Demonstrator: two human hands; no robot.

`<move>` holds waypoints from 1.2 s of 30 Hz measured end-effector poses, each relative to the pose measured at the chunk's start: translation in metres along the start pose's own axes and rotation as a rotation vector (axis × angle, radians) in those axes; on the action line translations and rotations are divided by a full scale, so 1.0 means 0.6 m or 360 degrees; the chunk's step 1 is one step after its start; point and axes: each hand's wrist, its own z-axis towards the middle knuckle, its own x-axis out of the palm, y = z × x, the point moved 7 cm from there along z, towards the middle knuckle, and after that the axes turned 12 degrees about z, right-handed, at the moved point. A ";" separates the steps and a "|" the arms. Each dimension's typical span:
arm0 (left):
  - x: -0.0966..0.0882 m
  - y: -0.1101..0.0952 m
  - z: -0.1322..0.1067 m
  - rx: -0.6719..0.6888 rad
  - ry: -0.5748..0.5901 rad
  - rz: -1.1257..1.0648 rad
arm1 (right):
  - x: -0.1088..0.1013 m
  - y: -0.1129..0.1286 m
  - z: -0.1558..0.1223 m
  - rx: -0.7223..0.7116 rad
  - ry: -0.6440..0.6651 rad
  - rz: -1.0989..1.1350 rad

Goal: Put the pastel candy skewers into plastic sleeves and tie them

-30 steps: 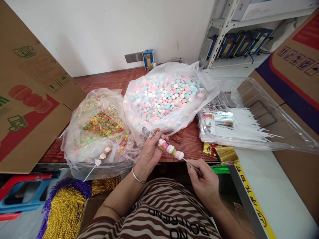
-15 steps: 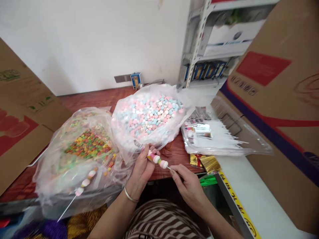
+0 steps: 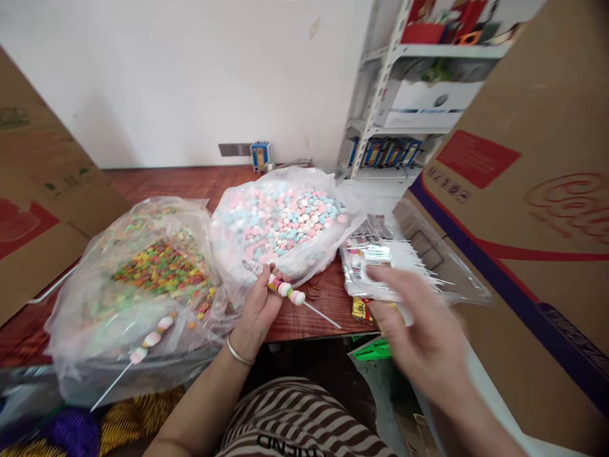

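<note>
My left hand (image 3: 261,303), closed, holds a marshmallow skewer (image 3: 284,289) with pink, white and coloured pieces. Its bare white stick (image 3: 323,314) points to the lower right, and a printed clear wrapper (image 3: 252,266) shows at its upper end. My right hand (image 3: 421,324), smeared by motion, is away from the skewer with thumb and forefinger apart. It hovers over a yellow-and-black packet (image 3: 360,310) of gold ties, which it partly hides. Another marshmallow skewer (image 3: 152,339) lies on the clear bag of small coloured candies (image 3: 162,266) at the left.
A bag of pastel marshmallows (image 3: 290,219) lies mid-table (image 3: 304,324). Right of it is a plastic bag of white sticks (image 3: 409,260). Cardboard boxes (image 3: 42,190) stand left and right. Behind are a white shelf rack (image 3: 392,57) and a small blue box (image 3: 261,157).
My right hand has let go of the skewer's stick and moved right toward the gold ties. My left hand keeps the skewer, slightly further left and higher. The view has shifted a little.
</note>
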 end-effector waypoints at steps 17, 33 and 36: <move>-0.013 -0.005 -0.020 0.0185 0.0265 0.0028 | 0.232 -0.055 -0.143 0.0830 0.0432 0.1007; -0.006 0.039 -0.035 0.0042 0.0216 0.0272 | 0.245 -0.024 -0.137 0.0158 0.0199 0.0403; -0.006 0.035 -0.035 0.0053 0.0296 0.0351 | 0.259 -0.042 -0.151 0.0632 0.0303 0.0903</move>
